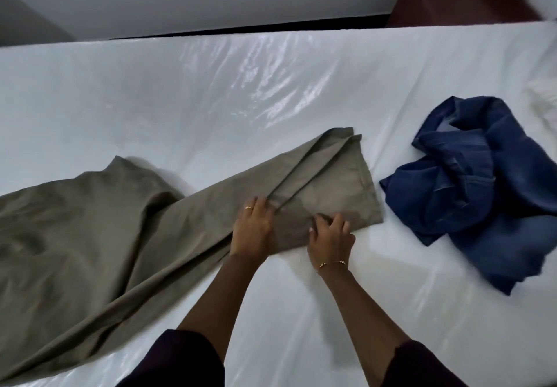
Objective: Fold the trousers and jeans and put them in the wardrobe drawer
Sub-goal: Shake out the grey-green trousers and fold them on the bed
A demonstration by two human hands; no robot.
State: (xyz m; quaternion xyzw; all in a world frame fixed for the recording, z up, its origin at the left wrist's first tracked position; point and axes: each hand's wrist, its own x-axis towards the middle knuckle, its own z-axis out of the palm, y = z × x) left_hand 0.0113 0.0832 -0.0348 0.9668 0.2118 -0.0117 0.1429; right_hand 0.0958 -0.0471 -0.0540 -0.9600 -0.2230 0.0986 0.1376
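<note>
Trousers (90,235), olive-grey, lie spread across the plastic-covered mattress (211,91), waist end at left, leg hems at right. Left hand (252,229) rests on the leg fabric, fingers curled into a crease, apparently gripping it. Right hand (331,235) sits just beside it, nearer the hem, fingers bent and pinching the cloth. Jeans (482,181), dark blue, lie crumpled in a heap at right, just apart from the trouser hems.
</note>
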